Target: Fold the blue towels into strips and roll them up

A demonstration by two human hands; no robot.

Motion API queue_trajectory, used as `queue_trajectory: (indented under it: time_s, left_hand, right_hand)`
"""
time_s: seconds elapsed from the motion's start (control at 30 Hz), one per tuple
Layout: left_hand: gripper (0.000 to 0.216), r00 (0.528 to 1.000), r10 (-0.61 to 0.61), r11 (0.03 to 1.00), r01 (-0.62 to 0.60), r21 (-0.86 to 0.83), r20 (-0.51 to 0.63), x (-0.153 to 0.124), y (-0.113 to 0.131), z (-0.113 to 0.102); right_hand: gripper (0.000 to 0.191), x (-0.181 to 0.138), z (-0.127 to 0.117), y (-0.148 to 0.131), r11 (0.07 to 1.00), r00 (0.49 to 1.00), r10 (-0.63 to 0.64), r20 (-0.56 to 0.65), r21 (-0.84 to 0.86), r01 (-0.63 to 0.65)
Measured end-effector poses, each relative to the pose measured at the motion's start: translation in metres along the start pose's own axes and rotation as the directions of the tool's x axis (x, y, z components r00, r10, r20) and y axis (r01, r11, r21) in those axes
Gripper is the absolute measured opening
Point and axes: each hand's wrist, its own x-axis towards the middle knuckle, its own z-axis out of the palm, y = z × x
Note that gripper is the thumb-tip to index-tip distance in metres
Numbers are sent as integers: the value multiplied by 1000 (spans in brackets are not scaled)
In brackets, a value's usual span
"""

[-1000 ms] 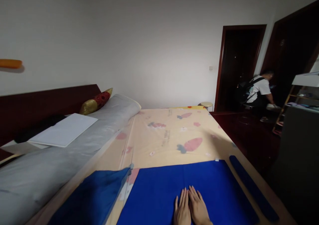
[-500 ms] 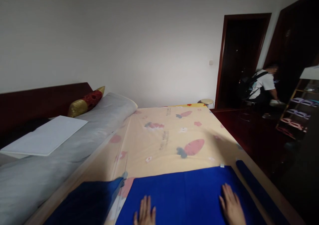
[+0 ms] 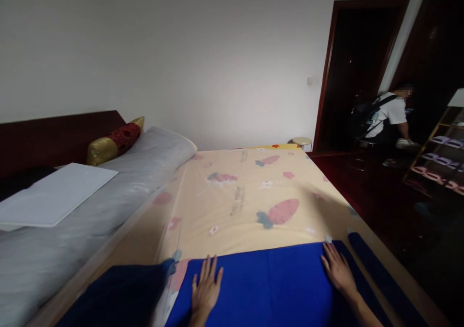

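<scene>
A blue cloth garment (image 3: 271, 288) lies flat on the bed at the bottom of the view; its lower part is out of frame. My left hand (image 3: 206, 286) rests on it near the far left corner, fingers spread. Near the far right corner my right hand (image 3: 338, 268) lies flat, fingertips close to a small white tag (image 3: 328, 239) at the edge. Blue cloth also lies on both sides: a narrow strip (image 3: 384, 274) to the right and a darker piece (image 3: 116, 293) to the left. Whether these join the middle piece is hidden.
The bed's sheet (image 3: 232, 220) has a carrot print. At left are a grey plastic-wrapped roll (image 3: 152, 163), a white board (image 3: 61, 191) and a red-gold bolster (image 3: 119, 141). A stool (image 3: 301, 141), a seated person (image 3: 387, 117) and a shoe rack (image 3: 440, 148) stand beyond.
Both hands have slid forward over the blue cloth to its far edge, my right hand reaching the white tag. The camera view has shifted slightly.
</scene>
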Motion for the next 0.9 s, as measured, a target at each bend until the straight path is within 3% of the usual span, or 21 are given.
queue_trajectory:
  time_s: [0.07,0.13,0.23,0.33,0.4,0.5,0.57,0.63,0.73,0.9]
  left_hand:
    - [61,996,-86,996,87,38,-5,8,-32,0]
    - [64,992,-126,990,125,67,10,12,-50,0]
    - [62,982,-184,980,179,91,43,12,-43,-6]
    - [57,989,-120,987,128,99,-81,0,2,-11]
    - [55,983,111,993,-103,62,-149,-15,48,-5]
    - [53,901,429,898,-433,-79,-62,-39,115,15]
    - [53,857,515,847,-511,-146,-15,-48,143,28]
    - [53,851,526,838,-516,-176,8,-49,151,33]
    - [53,884,467,871,-460,-174,1,-40,136,24]
    - [55,974,224,972,-221,-83,20,-16,68,3]
  right_hand:
    - [68,3,3,33,999,998,40,-45,-3,-40]
    - [70,4,5,51,999,996,49,-76,-15,-50]
    - [67,5,5,44,994,993,72,-92,-79,-79]
    - [62,4,4,-3,991,993,60,-103,-111,-71]
    - [58,-2,7,-56,997,996,-65,-64,-47,62]
    - [54,-16,18,-140,921,923,-375,90,147,360]
    - [53,-22,25,-178,894,891,-429,148,214,394]
    - [54,-23,26,-193,899,891,-418,180,226,376]
    - [56,-14,19,-175,929,917,-356,181,178,325]
    - [61,1,5,-80,988,981,-156,115,11,156]
